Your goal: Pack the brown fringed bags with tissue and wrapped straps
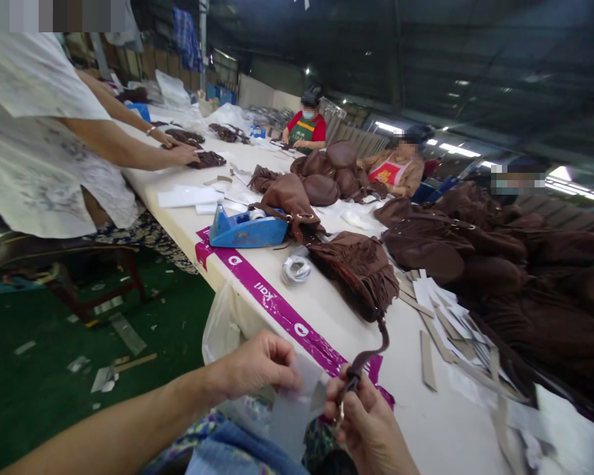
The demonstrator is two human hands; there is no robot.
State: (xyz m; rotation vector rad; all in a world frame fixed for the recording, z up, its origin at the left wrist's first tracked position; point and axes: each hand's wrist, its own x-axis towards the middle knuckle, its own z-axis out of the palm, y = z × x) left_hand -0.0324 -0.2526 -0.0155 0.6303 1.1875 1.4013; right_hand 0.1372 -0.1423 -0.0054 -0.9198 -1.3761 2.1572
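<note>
My left hand [264, 369] pinches a thin whitish sheet [290, 419] at the table's near edge, just above my lap. Beside it, my right hand [369, 419] is closed around the end of a dark brown bag strap [371, 355]. A metal clasp [340, 417] pokes out below the fingers of that hand. From there the strap runs up to a brown gathered handbag [359, 270], which lies on its side on the table with its opening toward me. Whether the sheet touches the strap, I cannot tell.
A blue tape dispenser [250, 229] and a small white roll [296, 269] stand near the purple tape [272, 298] along the table edge [400, 396]. Brown bags [539, 277] heap up on the right beside paper strips [445, 310]. A co-worker's hands [183, 153] work at left.
</note>
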